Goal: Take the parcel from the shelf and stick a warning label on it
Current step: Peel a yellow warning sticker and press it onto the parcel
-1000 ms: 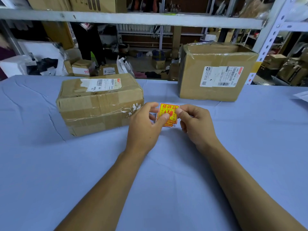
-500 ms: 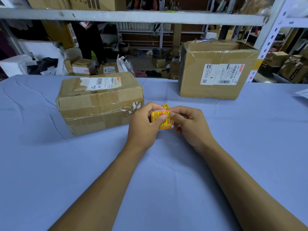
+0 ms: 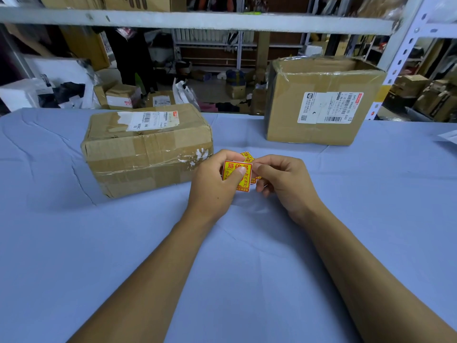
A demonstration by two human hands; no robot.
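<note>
Label-peeling step: left hand and right hand both pinch a small stack of red-and-yellow fragile stickers above the blue table — next, probably free 1 sticker and press it onto the taped cardboard parcel just beside the left hand.

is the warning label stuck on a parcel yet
Not yet. The warning label is pinched between the left hand and right hand, above the blue table, beside the nearer parcel.

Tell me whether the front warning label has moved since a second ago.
Yes. The front warning label has slid left off the stack, toward the taped parcel, pinched by the left hand; the right hand holds the rest.
</note>
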